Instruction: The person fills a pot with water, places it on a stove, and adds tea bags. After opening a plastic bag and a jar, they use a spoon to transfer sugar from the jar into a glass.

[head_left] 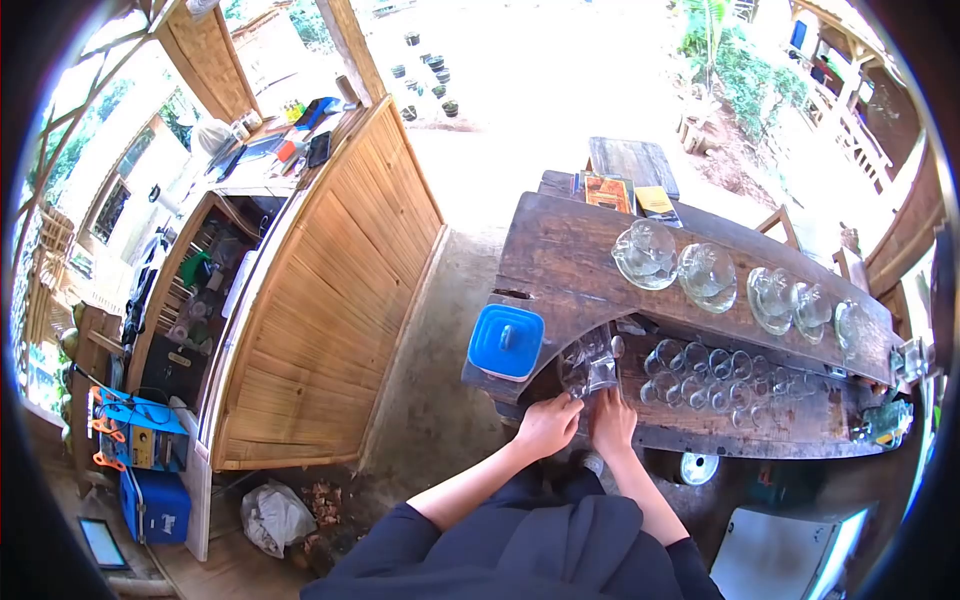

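My left hand [548, 425] is at the near edge of the dark wooden counter's lower shelf, its fingers pinched together; what is between them is too small to make out. Close beside it, my right hand [613, 422] has its fingers closed at the lower end of a clear, shiny packet [602, 374]. Some clear glassware [573, 368] stands just beyond my left fingertips, partly in the shadow of the upper board. A spoon [617, 347] lies above the packet. To the left, a blue-lidded square container [506, 342] sits on the counter's corner.
Rows of glass cups [690, 375] fill the lower shelf to the right. Several glass bowls or stacked saucers [707, 277] line the upper board [570, 240], with books [608, 193] behind. A bamboo-panelled counter [320, 310] stands left, with a white bag [277, 518] on the floor.
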### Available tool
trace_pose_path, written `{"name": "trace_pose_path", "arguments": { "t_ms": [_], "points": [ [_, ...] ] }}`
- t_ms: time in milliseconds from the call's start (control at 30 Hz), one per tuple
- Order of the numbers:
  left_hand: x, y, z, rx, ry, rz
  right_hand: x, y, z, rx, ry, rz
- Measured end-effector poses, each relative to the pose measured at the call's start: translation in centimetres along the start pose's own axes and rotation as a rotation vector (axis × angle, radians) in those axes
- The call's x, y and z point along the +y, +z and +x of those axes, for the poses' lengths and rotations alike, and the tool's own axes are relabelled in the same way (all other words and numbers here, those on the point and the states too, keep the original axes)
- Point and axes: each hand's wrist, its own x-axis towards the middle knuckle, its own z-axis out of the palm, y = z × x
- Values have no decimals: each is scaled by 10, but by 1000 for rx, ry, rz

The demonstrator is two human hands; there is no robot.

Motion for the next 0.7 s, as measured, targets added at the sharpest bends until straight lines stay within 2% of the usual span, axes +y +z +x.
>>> {"name": "trace_pose_path", "arguments": {
  "t_ms": [133, 233, 333, 367, 433, 500, 600, 700],
  "points": [
    [11, -14, 2, -8, -12, 10, -2, -14, 0, -10, -4, 75],
    [15, -15, 6, 75, -33, -31, -12, -29, -6, 19, 5, 153],
    [15, -6, 14, 248, -36, -37, -15, -31, -12, 264, -126, 258],
    [13, -4, 17, 250, -37, -38, -12, -27, -13, 264, -128, 257],
    [12, -6, 26, 131, -73, 18, -4, -13, -12, 227, -119, 241],
    [8, -2, 31, 175, -45, 61, 2, -3, -9, 219, -129, 202],
    [-2, 8, 36, 249, 0, -35, 6, 7, -1, 195, -125, 111],
    [2, 8, 36, 240, -21, -69, 10, 19, 10, 147, -79, 39]
  ]
}}
